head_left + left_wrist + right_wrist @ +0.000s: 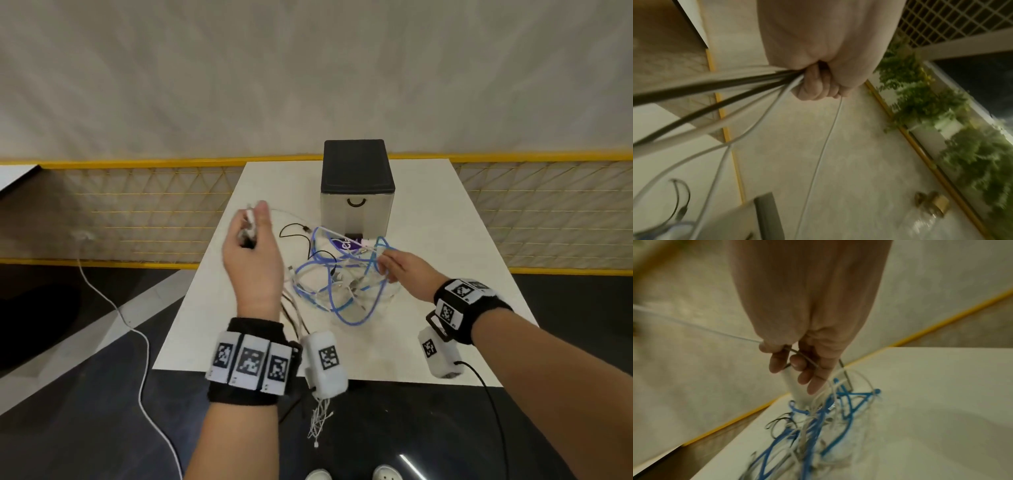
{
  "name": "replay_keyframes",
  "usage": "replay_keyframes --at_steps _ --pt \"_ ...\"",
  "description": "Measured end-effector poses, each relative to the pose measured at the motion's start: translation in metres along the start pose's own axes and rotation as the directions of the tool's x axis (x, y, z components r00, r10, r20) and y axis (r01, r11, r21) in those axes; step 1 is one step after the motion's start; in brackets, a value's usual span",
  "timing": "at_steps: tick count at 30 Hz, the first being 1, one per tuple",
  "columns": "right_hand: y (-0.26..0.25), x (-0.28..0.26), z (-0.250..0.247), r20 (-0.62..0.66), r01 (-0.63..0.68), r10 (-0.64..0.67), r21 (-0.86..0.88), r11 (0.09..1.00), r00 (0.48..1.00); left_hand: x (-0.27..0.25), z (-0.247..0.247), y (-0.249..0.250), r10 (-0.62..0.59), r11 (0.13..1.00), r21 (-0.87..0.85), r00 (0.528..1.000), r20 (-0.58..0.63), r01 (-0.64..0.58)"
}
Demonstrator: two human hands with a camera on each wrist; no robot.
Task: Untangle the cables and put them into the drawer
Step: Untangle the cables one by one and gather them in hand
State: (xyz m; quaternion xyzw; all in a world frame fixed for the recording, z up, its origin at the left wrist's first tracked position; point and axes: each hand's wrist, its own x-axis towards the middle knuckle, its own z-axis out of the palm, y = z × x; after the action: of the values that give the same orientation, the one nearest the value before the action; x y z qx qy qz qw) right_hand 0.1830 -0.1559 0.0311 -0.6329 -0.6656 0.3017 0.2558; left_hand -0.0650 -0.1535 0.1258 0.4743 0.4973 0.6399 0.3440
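My left hand (252, 253) has a tight grip on a bunch of cables (748, 91), white and dark ones together, the fingers (813, 87) curled round them; it is raised above the left edge of the desk (445, 342). From that fist a thin white cable (291, 215) runs out to the right, towards my right hand (406, 270). The right hand's grip is a pinch: thumb and fingers (777, 360) are closed on the same thin strand, right at the top of the tangle (342, 277). The strand's long axis lies roughly left to right between my two hands, nearly taut.

The tangle itself, blue loops mixed with white and a black cable (294, 233), sits on the desk just below and in front of the right hand, which is clearly the nearer one. The left is well apart from it, up and to the left.

Behind the tangle stands the drawer box (356, 192), its top drawer closed; I cannot tell how the lower part stands. I judge I am mid-way through freeing one white cable, so the next pull should go leftwards, along the strand, away from the tangle.
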Motion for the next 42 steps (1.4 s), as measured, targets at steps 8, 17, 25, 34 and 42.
replay_keyframes --at_steps 8,17,25,34,42 --pt "-0.023 0.005 -0.032 -0.256 0.014 0.012 0.099 0.995 0.967 0.012 -0.020 -0.029 -0.141 0.981 0.128 0.989 -0.039 0.145" --pt "-0.047 -0.046 0.016 0.148 -0.059 0.038 0.141 0.988 0.988 -0.001 -0.014 -0.035 -0.155 0.976 0.184 0.966 0.205 0.118" --pt "-0.025 -0.069 0.095 0.578 0.015 0.098 -0.188 0.982 0.810 -0.027 -0.011 -0.032 -0.255 0.935 0.340 0.848 0.464 0.095" --pt "-0.031 -0.069 0.078 0.643 -0.052 0.355 -0.440 0.896 0.679 -0.044 -0.037 -0.030 -0.372 0.874 0.483 0.712 0.596 0.052" --pt "-0.054 -0.054 0.060 0.496 -0.078 0.193 -0.243 0.967 0.847 -0.046 -0.040 -0.019 -0.377 0.871 0.491 0.609 0.698 -0.023"
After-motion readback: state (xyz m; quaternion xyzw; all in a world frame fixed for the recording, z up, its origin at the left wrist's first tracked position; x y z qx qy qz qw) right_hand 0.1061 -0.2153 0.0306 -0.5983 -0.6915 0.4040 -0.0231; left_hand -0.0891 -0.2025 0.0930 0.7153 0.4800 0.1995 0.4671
